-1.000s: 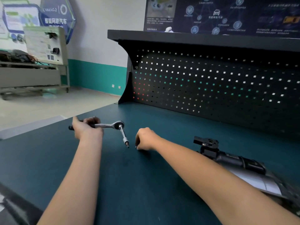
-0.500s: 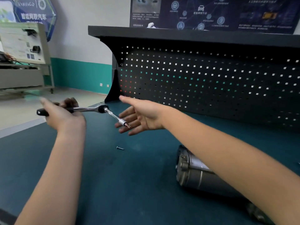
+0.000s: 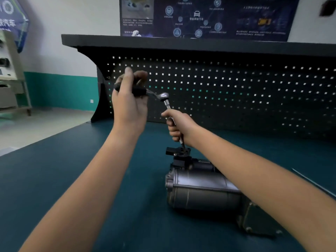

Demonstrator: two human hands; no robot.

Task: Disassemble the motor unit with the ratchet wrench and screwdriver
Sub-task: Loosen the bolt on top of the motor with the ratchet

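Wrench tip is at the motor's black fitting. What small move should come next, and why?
Probably seat the tip squarely in the fitting before swinging the handle. The right hand grips the extension bar, its tip at the black fitting on the motor unit; the left hand holds the ratchet wrench handle raised. Seating cannot be told.

A teal-topped workbench (image 3: 54, 179) is backed by a black pegboard (image 3: 236, 91) and capped by a dark shelf (image 3: 163, 43), where a small white object (image 3: 136, 33) sits before a dark blue poster (image 3: 209, 17); a pale equipment stand (image 3: 9, 70) stands at left by a teal-banded wall (image 3: 61, 90)
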